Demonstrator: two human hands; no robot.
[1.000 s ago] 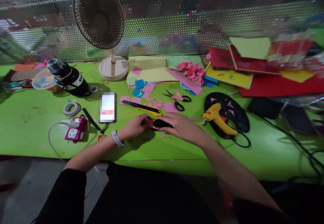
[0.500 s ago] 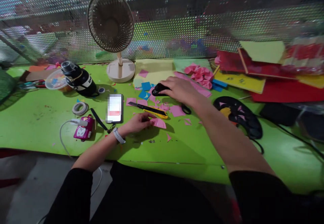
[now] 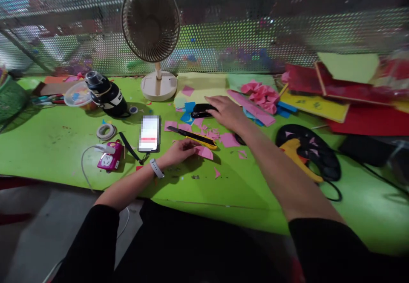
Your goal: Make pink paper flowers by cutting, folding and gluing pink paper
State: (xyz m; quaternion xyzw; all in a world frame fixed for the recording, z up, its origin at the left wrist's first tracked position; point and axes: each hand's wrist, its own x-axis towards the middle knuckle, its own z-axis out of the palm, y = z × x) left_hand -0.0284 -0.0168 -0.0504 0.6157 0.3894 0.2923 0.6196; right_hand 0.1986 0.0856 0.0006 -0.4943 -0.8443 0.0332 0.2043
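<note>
My left hand (image 3: 179, 153), with a white watch on the wrist, is closed on a small pink paper piece (image 3: 205, 152), which sticks out to the right of the fingertips. Just beyond the paper lies a yellow and black utility knife (image 3: 194, 138). My right hand (image 3: 226, 113) is over the right end of a black stapler (image 3: 200, 110), its fingers stretched and apart. The stapler rests among blue paper squares (image 3: 188, 108). Pink paper scraps (image 3: 209, 133) are scattered between the stapler and the knife.
A fan (image 3: 158, 86) stands at the back before a mesh wall. To the left are a phone (image 3: 149, 134), a dark bottle (image 3: 107, 96), a tape roll (image 3: 106, 132) and a pink socket adapter (image 3: 110, 157). Pink paper flowers (image 3: 260, 96) and a black tray (image 3: 322, 146) sit on the right.
The stapler now lies flat, and my right hand's fingers have drawn toward its right end and loosened. My left hand keeps the pink paper. The view has shifted slightly.
</note>
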